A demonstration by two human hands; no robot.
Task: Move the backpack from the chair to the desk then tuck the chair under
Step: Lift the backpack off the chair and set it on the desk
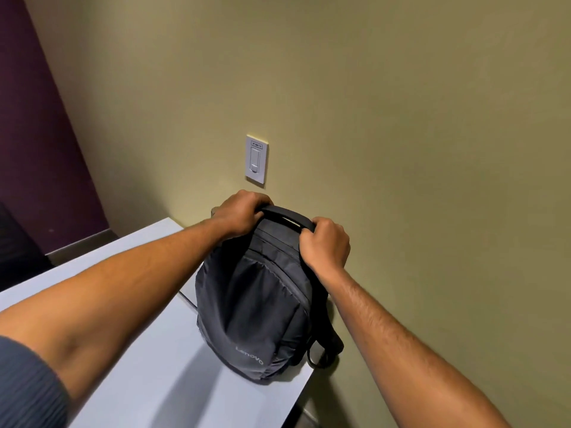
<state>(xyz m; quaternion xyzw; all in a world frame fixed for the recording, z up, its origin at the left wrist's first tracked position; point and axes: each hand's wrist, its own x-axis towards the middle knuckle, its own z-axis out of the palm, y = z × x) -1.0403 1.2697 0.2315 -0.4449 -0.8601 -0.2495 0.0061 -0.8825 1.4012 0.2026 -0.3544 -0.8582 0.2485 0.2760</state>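
Observation:
A dark grey backpack (256, 307) with a pale logo near its bottom stands upright on the white desk (148, 350), close to the desk's right edge and the wall. Its black top handle (285, 217) arches between my two hands. My left hand (239, 213) is closed around the handle's left end. My right hand (327, 244) grips the handle's right end. A black shoulder strap (332, 341) hangs off the desk's right edge. The chair is out of view.
An olive wall (370, 118) runs right behind the backpack, with a white wall plate (256, 159) just above my left hand. A dark purple wall (40, 134) and a dark object (15, 248) lie at the left beyond the desk's far end.

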